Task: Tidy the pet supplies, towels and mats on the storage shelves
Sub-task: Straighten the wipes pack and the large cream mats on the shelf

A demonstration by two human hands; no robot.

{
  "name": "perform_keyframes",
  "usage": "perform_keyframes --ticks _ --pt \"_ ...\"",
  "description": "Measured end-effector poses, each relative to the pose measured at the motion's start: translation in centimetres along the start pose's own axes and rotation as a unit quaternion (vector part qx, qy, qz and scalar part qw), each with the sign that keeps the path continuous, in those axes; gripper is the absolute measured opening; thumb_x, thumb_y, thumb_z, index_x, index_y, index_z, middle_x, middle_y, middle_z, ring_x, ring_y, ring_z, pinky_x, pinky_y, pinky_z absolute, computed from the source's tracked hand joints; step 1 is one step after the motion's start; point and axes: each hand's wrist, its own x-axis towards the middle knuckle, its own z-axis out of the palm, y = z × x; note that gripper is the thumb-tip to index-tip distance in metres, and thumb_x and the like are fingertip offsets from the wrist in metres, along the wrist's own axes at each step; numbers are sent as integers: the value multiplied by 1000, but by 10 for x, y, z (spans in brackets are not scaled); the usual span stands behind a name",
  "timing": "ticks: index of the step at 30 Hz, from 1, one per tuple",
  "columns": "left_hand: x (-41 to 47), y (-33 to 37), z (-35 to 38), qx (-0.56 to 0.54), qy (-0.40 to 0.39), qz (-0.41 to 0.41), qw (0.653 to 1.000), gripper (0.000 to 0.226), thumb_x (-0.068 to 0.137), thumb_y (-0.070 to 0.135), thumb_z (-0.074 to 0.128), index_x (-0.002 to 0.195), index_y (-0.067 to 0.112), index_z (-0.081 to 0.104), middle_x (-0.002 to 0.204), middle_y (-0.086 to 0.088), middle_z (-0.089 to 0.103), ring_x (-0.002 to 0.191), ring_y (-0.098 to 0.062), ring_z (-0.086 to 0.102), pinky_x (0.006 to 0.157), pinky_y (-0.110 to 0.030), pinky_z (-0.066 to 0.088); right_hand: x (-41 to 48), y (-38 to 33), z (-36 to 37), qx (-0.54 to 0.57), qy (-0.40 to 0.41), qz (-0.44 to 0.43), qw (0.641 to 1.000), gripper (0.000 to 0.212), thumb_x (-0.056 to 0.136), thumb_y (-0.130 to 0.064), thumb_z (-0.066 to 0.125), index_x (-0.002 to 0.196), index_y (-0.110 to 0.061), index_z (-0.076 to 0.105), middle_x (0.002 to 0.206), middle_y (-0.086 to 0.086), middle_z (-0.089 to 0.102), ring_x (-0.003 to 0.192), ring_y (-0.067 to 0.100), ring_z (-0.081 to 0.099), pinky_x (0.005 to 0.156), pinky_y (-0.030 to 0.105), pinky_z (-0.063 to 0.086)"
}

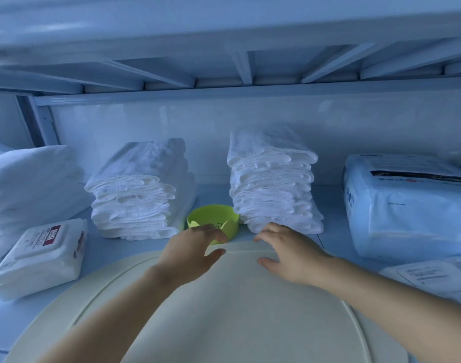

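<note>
Bare forearms, left hand (195, 248), right hand (289, 255)

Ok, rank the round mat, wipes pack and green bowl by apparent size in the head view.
1. Round mat, though nearest the camera.
2. Wipes pack.
3. Green bowl, partly hidden by the left hand.

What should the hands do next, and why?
Probably the left hand should grip the green bowl and lift it away. It sits between the two towel stacks, right at the far edge of the mat, likely blocking it from sliding back.
</note>
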Motion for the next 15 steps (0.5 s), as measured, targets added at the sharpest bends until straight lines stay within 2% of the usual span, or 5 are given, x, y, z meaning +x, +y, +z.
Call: perform_keyframes --ticks 5,11,15 --pt "-19 -21 -2 -3 -38 -4 999 22 90 41 51 111 39 58 115 19 59 106 -6 55 83 -27 47 -14 -9 17 21 -2 55 998 38 89 -38 54 125 -26 49 127 -8 44 121 12 42 95 35 43" --pt "-30 -38 0 -11 -77 -30 997 31 92 38 47 122 33 54 128 11 51 116 -14 50 91 -32 45 -14 -8 20 18 -11 126 992 41 90 -37 51 129 -23 47 135 -4 43 126 14 40 102 34 38" --pt "-34 -45 4 -8 -85 -44 995 37 94 38 41 130 32 47 133 7 46 120 -16 47 91 -31 44 -11 -5 23 17 -5 156 988 36 92 -29 49 127 -22 49 131 -1 45 123 18 43 99 39 41"
